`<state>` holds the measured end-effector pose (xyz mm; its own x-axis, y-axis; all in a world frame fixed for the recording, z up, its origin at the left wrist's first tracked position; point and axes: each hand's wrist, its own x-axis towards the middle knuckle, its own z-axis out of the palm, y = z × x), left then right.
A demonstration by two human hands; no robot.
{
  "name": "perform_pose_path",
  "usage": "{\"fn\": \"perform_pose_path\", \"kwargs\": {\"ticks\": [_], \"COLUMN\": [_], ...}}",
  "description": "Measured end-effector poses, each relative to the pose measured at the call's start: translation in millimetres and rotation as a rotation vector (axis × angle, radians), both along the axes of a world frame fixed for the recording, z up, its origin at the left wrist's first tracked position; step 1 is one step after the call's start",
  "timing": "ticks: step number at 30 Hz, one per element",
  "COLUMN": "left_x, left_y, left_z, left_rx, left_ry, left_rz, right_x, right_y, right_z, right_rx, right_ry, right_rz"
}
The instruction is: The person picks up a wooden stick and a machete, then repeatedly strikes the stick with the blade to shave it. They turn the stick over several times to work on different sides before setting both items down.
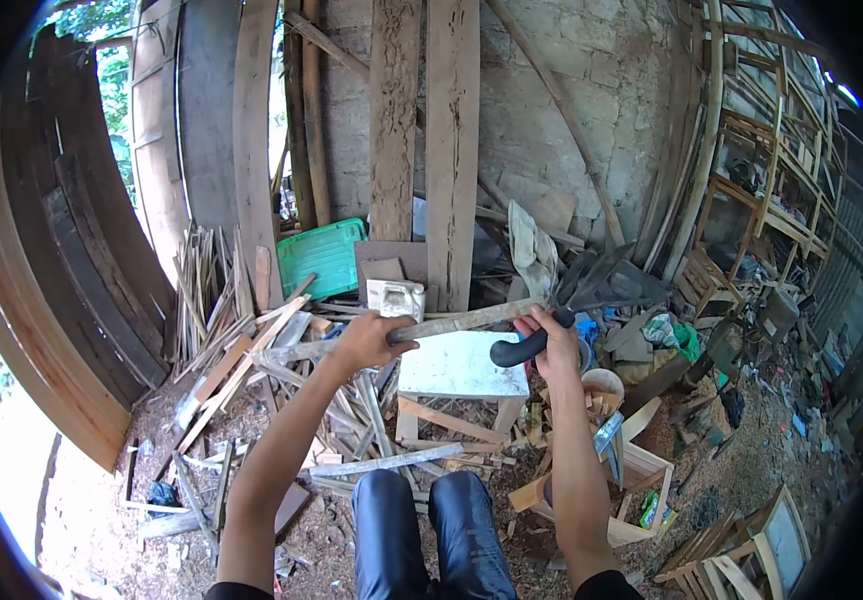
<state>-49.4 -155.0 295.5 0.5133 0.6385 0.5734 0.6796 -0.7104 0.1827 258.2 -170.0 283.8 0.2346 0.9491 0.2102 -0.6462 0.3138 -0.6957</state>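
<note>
A long, narrow wooden strip (471,319) lies crosswise in front of me, slightly higher at its right end. My left hand (369,341) is closed around it, left of its middle. My right hand (551,340) is closed on a tool with a black curved handle (519,350); the rest of the tool is hard to make out against the dark clutter. The fingers of that hand are close to the strip's right end, and I cannot tell whether they touch it. Below the strip is a white board (461,364), stained and lying flat.
Another strip (386,461) lies just before my knees. Wood offcuts (241,370) pile up at left. A green plastic crate (319,258) and a white jug (395,300) stand behind. A wooden frame (641,465) is at right, near an upturned stool (751,550).
</note>
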Motion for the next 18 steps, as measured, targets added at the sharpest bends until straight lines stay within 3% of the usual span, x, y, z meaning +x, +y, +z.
{"fn": "perform_pose_path", "kwargs": {"ticks": [8,13,16,18], "left_x": [-55.0,-107.5,-114.6,-114.4], "left_y": [-1.2,-7.5,-8.0,-3.8], "left_z": [3.1,14.3,21.9,24.5], "left_rx": [0.021,0.262,0.455,0.419], "left_ry": [0.141,0.173,0.117,-0.234], "left_rz": [0.127,0.223,0.413,0.46], "right_x": [27.3,51.5,55.7,54.9], "right_y": [6.9,0.9,3.9,4.0], "right_z": [-25.1,-30.0,-39.6,-48.2], "right_rx": [-0.121,-0.221,-0.245,-0.27], "right_ry": [0.133,0.132,0.163,0.172], "right_rz": [-0.182,-0.212,-0.178,-0.14]}}
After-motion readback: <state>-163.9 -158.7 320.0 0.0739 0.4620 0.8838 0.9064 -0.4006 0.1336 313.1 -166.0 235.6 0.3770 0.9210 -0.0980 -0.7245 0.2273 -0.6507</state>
